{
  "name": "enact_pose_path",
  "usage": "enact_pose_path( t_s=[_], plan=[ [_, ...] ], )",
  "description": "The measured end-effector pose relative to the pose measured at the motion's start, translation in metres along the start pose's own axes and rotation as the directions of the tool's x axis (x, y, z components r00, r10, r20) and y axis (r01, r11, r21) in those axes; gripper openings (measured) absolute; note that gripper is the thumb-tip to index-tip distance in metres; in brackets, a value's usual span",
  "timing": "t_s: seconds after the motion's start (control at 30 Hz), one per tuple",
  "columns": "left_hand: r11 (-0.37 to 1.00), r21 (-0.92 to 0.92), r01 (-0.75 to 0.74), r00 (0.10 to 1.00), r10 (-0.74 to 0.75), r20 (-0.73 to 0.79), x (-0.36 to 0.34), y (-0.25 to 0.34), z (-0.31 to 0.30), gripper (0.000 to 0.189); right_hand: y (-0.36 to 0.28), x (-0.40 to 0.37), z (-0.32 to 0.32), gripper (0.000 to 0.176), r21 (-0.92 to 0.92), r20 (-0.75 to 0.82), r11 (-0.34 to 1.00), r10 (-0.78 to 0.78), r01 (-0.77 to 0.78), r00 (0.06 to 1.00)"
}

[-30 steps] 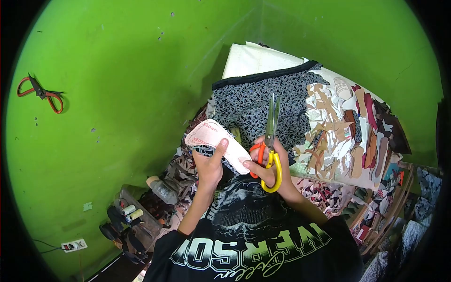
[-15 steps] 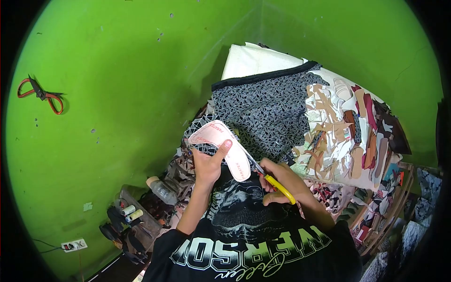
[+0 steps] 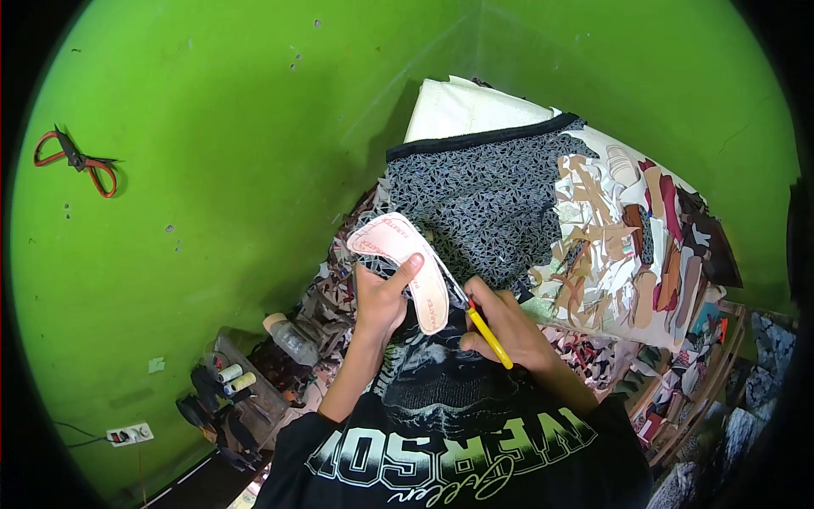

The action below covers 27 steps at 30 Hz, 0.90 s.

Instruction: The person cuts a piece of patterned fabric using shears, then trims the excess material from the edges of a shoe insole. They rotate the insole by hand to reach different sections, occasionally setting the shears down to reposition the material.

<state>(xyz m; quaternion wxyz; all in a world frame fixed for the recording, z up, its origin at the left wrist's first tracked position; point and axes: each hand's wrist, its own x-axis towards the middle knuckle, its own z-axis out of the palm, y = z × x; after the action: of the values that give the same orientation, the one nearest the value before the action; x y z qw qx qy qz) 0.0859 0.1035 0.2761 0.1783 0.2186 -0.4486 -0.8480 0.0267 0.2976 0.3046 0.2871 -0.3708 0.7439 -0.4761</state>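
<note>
My left hand point(image 3: 381, 295) is closed on a pale insole point(image 3: 432, 293) printed with red "PARATEX" lettering, its thumb pressed on the upper face. Black-and-white patterned fabric point(image 3: 370, 265) shows behind the insole and past its edge. To the right, my right hand point(image 3: 507, 329) grips scissors with yellow handles point(image 3: 490, 338). The scissor blades point up and left along the insole's right edge, partly hidden behind it. A larger piece of similar patterned fabric point(image 3: 475, 204) with a black border lies just beyond my hands.
Leather and fabric offcuts point(image 3: 593, 229) cover the surface at right. Red-handled scissors point(image 3: 76, 161) hang on the green wall point(image 3: 212, 110). A plastic bottle point(image 3: 292, 339) and thread spools point(image 3: 240, 383) sit at lower left, near a wall socket point(image 3: 130, 434). A wooden rack point(image 3: 712, 373) stands at lower right.
The scissor handles have come closer together and turned more upright as my right hand closed. The insole has shifted slightly right and tilted a little in my left hand.
</note>
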Motion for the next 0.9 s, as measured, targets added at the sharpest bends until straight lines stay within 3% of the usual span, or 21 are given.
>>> enact_pose_path(
  t_s=[0.27, 0.37, 0.43, 0.53, 0.73, 0.9],
  plan=[
    [0.975, -0.087, 0.206, 0.978, -0.207, -0.007, -0.004, -0.002, -0.005, 0.047, 0.003, 0.003, 0.002, 0.061, -0.025, -0.037, 0.999, 0.02, -0.021, 0.999],
    [0.964, -0.085, 0.251, 0.967, -0.253, -0.011, -0.008, 0.005, 0.005, 0.036, 0.002, 0.005, 0.0, 0.065, -0.023, -0.041, 1.0, 0.015, -0.016, 0.999],
    [0.955, -0.121, 0.27, 0.962, -0.271, 0.006, -0.009, -0.003, 0.003, 0.041, 0.003, 0.007, 0.0, 0.067, -0.037, -0.059, 0.999, -0.014, 0.011, 0.998],
    [0.934, -0.153, 0.323, 0.946, -0.325, 0.011, -0.009, -0.003, 0.001, 0.044, 0.004, 0.006, -0.003, 0.069, -0.018, -0.005, 0.993, 0.118, -0.118, 0.993],
    [0.925, -0.068, 0.374, 0.926, -0.369, 0.076, -0.011, -0.006, -0.003, 0.055, 0.007, 0.008, -0.003, 0.075, -0.07, -0.085, 0.997, 0.008, -0.014, 0.996],
    [0.897, -0.138, 0.42, 0.907, -0.412, 0.086, -0.01, -0.009, -0.01, 0.061, 0.004, 0.008, -0.011, 0.077, -0.061, -0.027, 0.994, 0.091, -0.092, 0.996]
  ],
)
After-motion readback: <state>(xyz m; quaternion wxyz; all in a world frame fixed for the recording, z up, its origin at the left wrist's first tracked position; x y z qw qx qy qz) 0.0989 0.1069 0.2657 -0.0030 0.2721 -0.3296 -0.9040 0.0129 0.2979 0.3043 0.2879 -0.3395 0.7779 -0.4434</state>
